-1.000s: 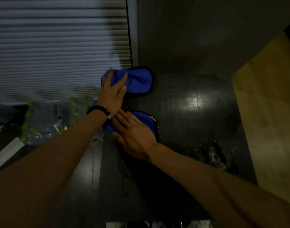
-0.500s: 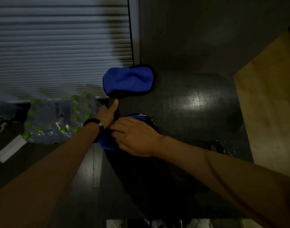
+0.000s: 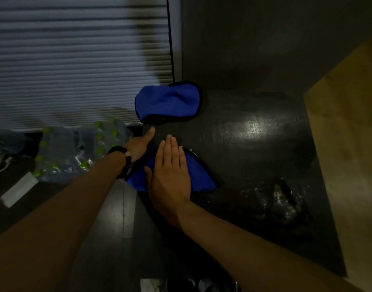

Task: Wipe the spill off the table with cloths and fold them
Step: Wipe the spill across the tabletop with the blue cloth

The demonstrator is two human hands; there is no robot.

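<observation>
Since half a second ago the right hand [image 3: 170, 175] has flattened, fingers straight, palm pressing the near blue cloth [image 3: 198, 175] on the dark table [image 3: 254, 144]. The left hand [image 3: 139, 144] lies open beside that cloth, thumb out, holding nothing; the second folded cloth [image 3: 167, 101] sits beyond it.

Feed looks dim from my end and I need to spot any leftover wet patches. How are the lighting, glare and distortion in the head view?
Head view: very dark overall; one bright glare patch on the table; faint glints at its near right, unclear if wet; both blue cloths read clearly; right hand sharp, left hand partly shadowed; wide-angle lens bends the blinds and edges.
</observation>
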